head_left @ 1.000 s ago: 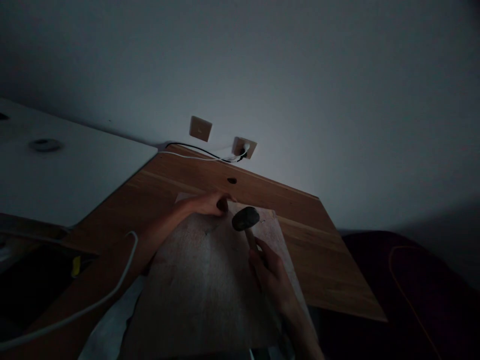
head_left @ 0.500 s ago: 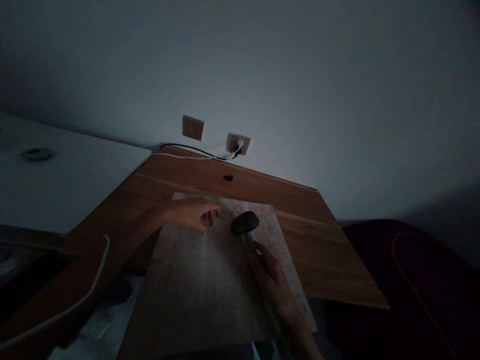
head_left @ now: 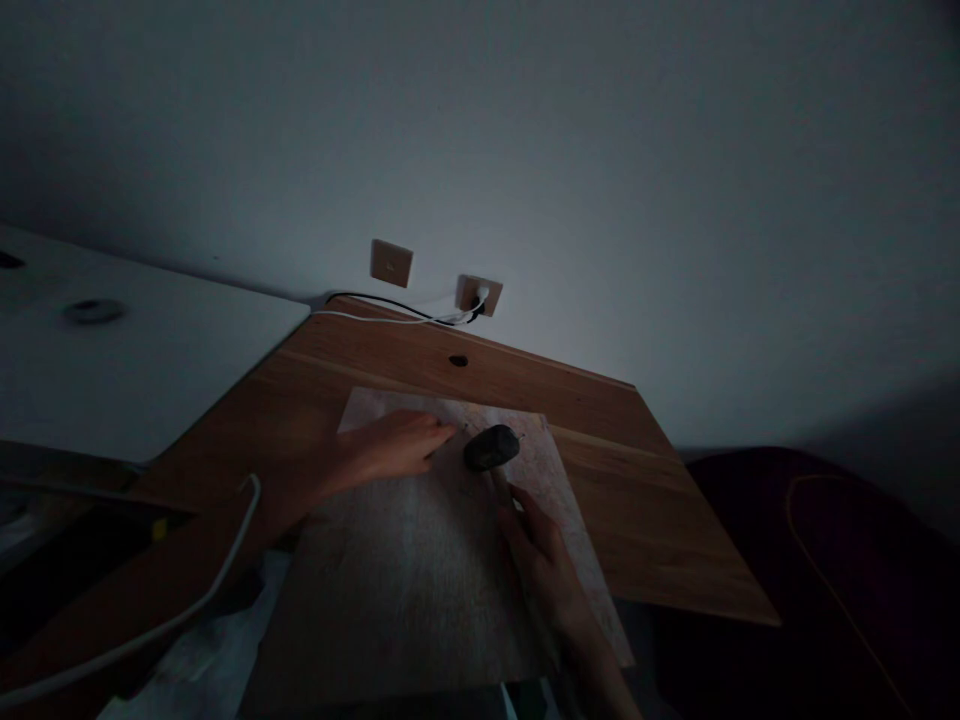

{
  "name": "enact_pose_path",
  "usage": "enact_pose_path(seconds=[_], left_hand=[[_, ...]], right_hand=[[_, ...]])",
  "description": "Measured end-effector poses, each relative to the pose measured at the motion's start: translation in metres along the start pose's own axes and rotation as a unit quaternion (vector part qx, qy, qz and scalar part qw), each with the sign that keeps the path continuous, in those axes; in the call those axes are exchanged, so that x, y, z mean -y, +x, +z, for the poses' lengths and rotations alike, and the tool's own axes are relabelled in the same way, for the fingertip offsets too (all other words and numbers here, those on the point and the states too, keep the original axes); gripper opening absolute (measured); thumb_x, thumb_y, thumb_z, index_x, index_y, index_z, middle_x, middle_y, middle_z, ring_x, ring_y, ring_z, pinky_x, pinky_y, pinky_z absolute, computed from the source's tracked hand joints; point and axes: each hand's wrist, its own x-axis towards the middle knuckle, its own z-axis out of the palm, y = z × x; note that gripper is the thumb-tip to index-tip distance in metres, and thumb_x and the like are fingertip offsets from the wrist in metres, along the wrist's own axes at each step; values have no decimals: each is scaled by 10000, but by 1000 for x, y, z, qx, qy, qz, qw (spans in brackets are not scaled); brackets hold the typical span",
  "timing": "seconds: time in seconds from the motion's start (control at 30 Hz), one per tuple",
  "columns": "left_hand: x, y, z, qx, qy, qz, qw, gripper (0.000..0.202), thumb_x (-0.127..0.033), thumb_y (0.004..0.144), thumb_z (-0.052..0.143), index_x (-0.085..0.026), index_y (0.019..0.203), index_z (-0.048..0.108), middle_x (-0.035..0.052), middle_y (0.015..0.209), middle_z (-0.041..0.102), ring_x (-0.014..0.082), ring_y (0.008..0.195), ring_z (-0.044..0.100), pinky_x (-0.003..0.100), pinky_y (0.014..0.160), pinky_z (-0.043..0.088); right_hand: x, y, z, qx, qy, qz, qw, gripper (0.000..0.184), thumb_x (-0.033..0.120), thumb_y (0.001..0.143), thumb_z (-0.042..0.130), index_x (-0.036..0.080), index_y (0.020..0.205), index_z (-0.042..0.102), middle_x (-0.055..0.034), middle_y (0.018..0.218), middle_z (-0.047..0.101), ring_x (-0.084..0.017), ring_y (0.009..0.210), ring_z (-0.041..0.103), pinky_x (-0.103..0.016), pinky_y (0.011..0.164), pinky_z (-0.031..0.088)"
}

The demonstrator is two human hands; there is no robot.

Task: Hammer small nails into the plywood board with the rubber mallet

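My right hand (head_left: pixel 544 560) is wrapped round the handle of a hammer (head_left: pixel 491 448) with a dark, blocky head. The hammer head is over the far part of a pale wooden board (head_left: pixel 420 560). Left of it, my left hand (head_left: pixel 409 443) is closed with thumb and fingertips together at the board's far side. Whatever is between those fingers is too small and dark to make out. A tiny nail-like piece (head_left: pixel 466 427) shows between my left fingertips and the hammer head. Another thin tip (head_left: pixel 523 436) pokes out just right of the head.
The board lies on a brown wooden tabletop (head_left: pixel 637 510) against a wall. A white surface (head_left: pixel 172 370) adjoins at left. Cables run to a wall socket (head_left: pixel 480 295). A white cord (head_left: pixel 217 590) crosses my left forearm. A dark rounded form (head_left: pixel 795 560) stands at right.
My left hand has moved slightly right, towards the hammer head, and its curled fingers have come together. The hammer and my right hand have hardly moved. The view has shifted a little.
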Motion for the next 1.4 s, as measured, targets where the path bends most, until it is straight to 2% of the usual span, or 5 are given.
enact_pose_path(seconds=[0.13,0.43,0.57,0.9,1.4], left_hand=[[15,8,-3,-11,-69,6,998,247,-93,797,679,-187,1019,731,55,934,764,216,843,723,295,757,500],[75,19,15,-133,-344,-17,929,71,-215,843,679,-181,890,719,-13,765,691,133,699,607,250,707,465],[72,17,23,-117,-367,-17,923,109,-166,823,678,-176,911,740,-16,769,698,126,700,608,244,722,468],[69,17,30,-121,-367,-2,922,191,-127,802,672,-175,956,773,6,822,748,146,745,663,256,736,482],[65,17,31,-118,-363,0,924,163,-148,850,663,-191,965,769,7,850,753,146,753,666,264,747,486]], right_hand=[[0,0,1,-13,6,-9,1000,643,632,952,612,154,1367,731,-147,1154,804,-323,1055,741,-392,907,581],[-2,0,1,8,15,5,1000,655,649,963,607,153,1380,710,-79,879,775,-267,812,715,-345,696,560],[1,-1,-1,-11,6,20,1000,691,678,936,627,158,1383,713,-134,1063,791,-303,966,727,-366,788,576],[1,0,2,2,10,15,1000,682,673,954,608,136,1361,713,-40,755,702,-232,689,644,-315,609,501],[-4,0,3,-8,11,-4,1000,632,670,968,622,176,1346,733,-47,766,718,-237,699,669,-310,594,525]])
